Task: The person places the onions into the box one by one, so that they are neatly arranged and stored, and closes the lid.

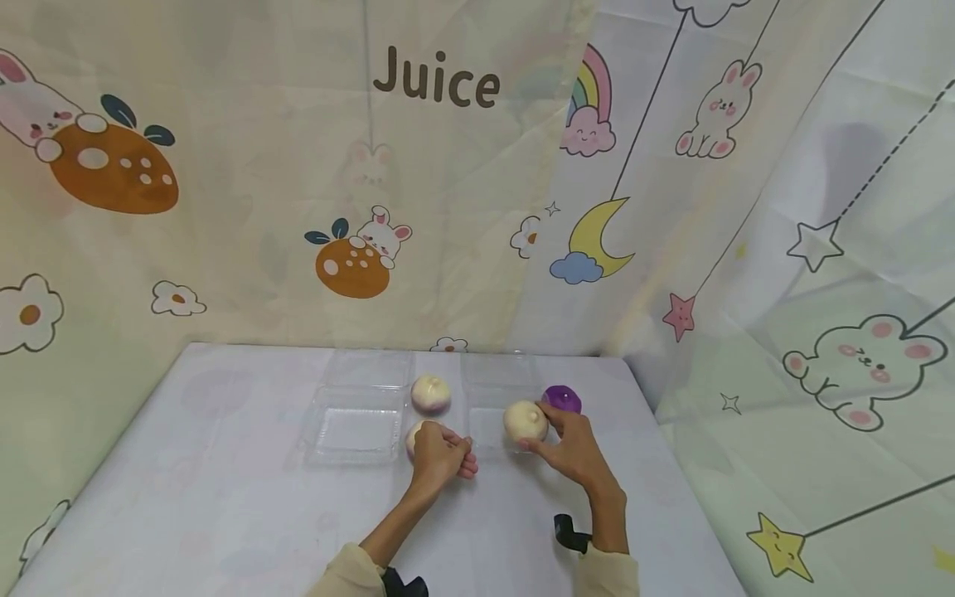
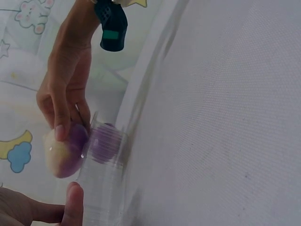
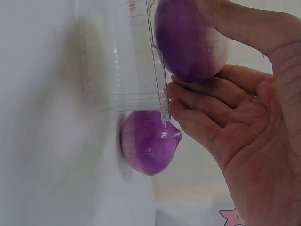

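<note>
My right hand (image 1: 574, 444) grips a cream-and-purple turnip (image 1: 525, 421) between thumb and fingers. In the right wrist view the turnip (image 3: 188, 44) is at the rim of a clear plastic container (image 3: 101, 106). My left hand (image 1: 440, 456) is loosely bent at the near left of that container, its fingertips close to the wall in the left wrist view. A second turnip (image 1: 413, 438) lies beside the left hand, partly hidden by it. Farther back sits a third turnip (image 1: 430, 394), between the two containers. Right of the right container stands a purple-sided turnip (image 1: 562, 400).
Another clear container (image 1: 321, 431) stands on the left, its lid (image 1: 369, 369) folded open toward the back. The right container's lid (image 1: 500, 369) also lies open behind it. A white-covered table (image 1: 224, 506) meets patterned cloth walls (image 1: 246, 166) at the back and sides.
</note>
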`<control>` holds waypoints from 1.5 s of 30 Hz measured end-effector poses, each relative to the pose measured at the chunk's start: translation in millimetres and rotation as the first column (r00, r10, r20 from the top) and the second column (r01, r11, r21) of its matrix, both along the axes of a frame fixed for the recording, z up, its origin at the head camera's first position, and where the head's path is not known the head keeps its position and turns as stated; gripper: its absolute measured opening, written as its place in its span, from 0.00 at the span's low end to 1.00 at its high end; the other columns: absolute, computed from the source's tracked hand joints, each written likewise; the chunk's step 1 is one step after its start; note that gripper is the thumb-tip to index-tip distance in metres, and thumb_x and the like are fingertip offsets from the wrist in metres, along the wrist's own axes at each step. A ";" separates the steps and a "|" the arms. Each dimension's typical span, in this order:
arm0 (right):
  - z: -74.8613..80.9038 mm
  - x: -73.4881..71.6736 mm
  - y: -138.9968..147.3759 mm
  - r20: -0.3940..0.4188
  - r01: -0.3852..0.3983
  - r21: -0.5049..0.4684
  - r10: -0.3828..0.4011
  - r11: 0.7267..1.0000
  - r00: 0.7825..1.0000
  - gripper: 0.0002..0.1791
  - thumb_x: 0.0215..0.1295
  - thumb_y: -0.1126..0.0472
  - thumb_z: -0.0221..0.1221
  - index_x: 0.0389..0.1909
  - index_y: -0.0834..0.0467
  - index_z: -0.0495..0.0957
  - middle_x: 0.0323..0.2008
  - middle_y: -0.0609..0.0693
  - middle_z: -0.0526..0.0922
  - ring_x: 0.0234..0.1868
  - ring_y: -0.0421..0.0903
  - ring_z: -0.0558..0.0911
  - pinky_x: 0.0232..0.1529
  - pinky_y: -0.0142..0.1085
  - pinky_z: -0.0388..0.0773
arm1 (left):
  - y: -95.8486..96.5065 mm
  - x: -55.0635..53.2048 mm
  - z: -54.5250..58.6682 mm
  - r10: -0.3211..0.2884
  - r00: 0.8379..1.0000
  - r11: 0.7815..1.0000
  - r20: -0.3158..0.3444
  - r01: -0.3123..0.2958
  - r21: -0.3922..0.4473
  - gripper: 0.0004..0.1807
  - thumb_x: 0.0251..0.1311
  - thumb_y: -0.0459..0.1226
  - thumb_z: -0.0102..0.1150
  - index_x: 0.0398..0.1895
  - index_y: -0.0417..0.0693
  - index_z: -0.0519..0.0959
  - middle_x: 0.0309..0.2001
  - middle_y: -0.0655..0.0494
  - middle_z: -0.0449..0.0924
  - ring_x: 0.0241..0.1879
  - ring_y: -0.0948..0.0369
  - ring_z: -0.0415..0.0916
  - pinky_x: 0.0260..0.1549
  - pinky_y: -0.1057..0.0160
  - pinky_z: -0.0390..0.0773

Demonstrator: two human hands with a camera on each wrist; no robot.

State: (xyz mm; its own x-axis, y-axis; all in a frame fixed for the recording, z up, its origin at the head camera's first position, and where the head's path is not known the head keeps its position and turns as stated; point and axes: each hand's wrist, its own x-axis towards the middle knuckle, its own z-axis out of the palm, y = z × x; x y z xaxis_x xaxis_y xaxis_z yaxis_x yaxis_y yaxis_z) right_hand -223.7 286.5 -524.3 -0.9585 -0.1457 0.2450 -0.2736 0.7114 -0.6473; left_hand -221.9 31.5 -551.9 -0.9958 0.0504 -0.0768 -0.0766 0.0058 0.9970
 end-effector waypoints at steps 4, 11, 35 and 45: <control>1.0 -2.1 -2.9 0.018 -0.011 -0.009 0.011 1.000 1.000 0.42 0.58 0.50 0.82 0.69 0.66 0.80 0.66 0.62 0.86 0.69 0.62 0.85 0.67 0.62 0.84 | 0.0 -0.3 0.7 -0.002 1.000 1.000 -0.003 0.002 -0.001 0.07 0.68 0.23 0.65 0.32 0.23 0.83 0.20 0.40 0.88 0.15 0.57 0.87 0.19 0.56 0.90; 3.0 -6.0 -8.9 0.024 -0.050 -0.045 0.052 0.998 0.998 0.41 0.58 0.51 0.82 0.68 0.67 0.81 0.64 0.62 0.88 0.67 0.60 0.86 0.68 0.61 0.83 | -1.4 -0.3 0.9 0.005 1.000 1.000 0.001 -0.005 0.004 0.07 0.68 0.23 0.65 0.31 0.25 0.83 0.20 0.41 0.88 0.15 0.57 0.87 0.19 0.56 0.90; -4.5 -11.8 -24.5 0.027 -0.070 0.004 0.070 0.998 0.997 0.42 0.56 0.50 0.83 0.68 0.66 0.82 0.63 0.60 0.88 0.65 0.59 0.88 0.63 0.59 0.87 | -0.5 -0.4 -0.6 0.006 1.000 1.000 0.005 -0.006 0.004 0.07 0.67 0.23 0.65 0.32 0.21 0.83 0.20 0.40 0.87 0.14 0.58 0.86 0.18 0.56 0.89; -6.8 -15.1 -29.0 0.029 -0.089 0.009 0.089 0.996 0.996 0.42 0.58 0.51 0.82 0.69 0.68 0.80 0.65 0.62 0.87 0.65 0.60 0.87 0.62 0.58 0.88 | 0.3 -0.7 -0.9 0.008 1.000 1.000 0.002 -0.008 0.003 0.07 0.67 0.22 0.65 0.30 0.23 0.83 0.19 0.40 0.87 0.14 0.58 0.86 0.18 0.56 0.90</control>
State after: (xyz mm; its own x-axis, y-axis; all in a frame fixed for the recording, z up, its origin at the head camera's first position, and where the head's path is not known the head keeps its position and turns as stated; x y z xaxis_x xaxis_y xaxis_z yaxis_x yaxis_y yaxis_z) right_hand -238.7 257.5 -531.1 -0.9482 -0.2331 0.2160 -0.3177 0.6919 -0.6484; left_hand -222.7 31.8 -552.8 -0.9960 0.0427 -0.0786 -0.0786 0.0017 0.9969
